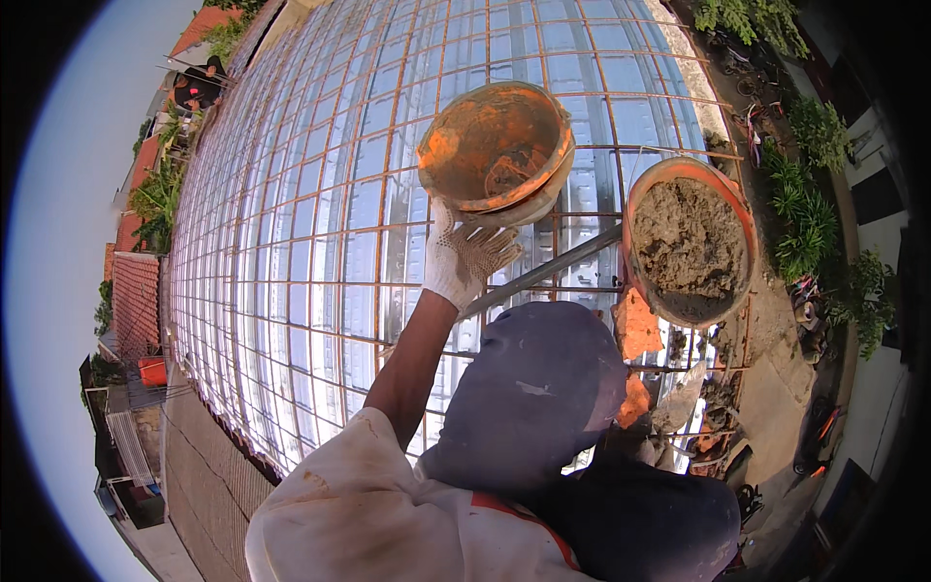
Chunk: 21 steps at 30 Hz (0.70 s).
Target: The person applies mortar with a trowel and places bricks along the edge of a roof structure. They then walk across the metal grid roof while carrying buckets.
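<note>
My left hand (pixel 469 252), in a white work glove with a dotted grip palm, reaches out with its fingers spread. Its thumb side is right against the lower rim of a mortar-stained orange bucket (pixel 475 136); whether they touch I cannot tell. The bucket is tilted with its mouth toward me and seems nested in another one. To the right, a second orange bucket (pixel 634 233) is filled with wet grey-brown mortar (pixel 689 233). My right hand is out of view.
A grid of rusty rebar (pixel 320 199) lies over shiny corrugated metal decking (pixel 291 252). A grey pipe (pixel 553 265) runs toward the full bucket. Broken orange pieces (pixel 635 325) and mortar rubble lie by the right edge, with a drop to a street beyond. My bent knee (pixel 533 398) is close below.
</note>
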Each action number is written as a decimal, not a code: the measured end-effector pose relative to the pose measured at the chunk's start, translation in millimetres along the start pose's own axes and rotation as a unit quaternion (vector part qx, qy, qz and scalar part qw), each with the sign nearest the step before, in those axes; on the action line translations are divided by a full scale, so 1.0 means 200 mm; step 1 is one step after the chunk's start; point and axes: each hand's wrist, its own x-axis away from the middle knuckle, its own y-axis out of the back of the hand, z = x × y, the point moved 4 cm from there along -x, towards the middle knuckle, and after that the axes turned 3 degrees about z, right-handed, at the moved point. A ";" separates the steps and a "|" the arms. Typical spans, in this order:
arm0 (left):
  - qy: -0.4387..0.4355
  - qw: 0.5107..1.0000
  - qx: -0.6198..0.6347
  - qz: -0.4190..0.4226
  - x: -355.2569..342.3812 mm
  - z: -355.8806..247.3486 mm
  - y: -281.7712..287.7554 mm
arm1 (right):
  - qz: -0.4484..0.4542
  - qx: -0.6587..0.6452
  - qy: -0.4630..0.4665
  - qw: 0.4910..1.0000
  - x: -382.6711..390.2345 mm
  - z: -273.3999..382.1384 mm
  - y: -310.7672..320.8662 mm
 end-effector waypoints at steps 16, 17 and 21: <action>-0.164 0.986 0.036 -0.011 -0.04 -0.57 0.26 | -0.002 -0.038 -0.049 0.998 -0.04 0.07 0.01; -0.206 0.978 0.014 -0.026 -0.04 -0.65 0.32 | -0.003 -0.044 -0.052 0.998 -0.03 0.07 0.00; -0.289 0.941 0.023 -0.172 -0.13 -0.96 0.76 | -0.005 -0.071 -0.059 0.996 -0.02 0.03 0.00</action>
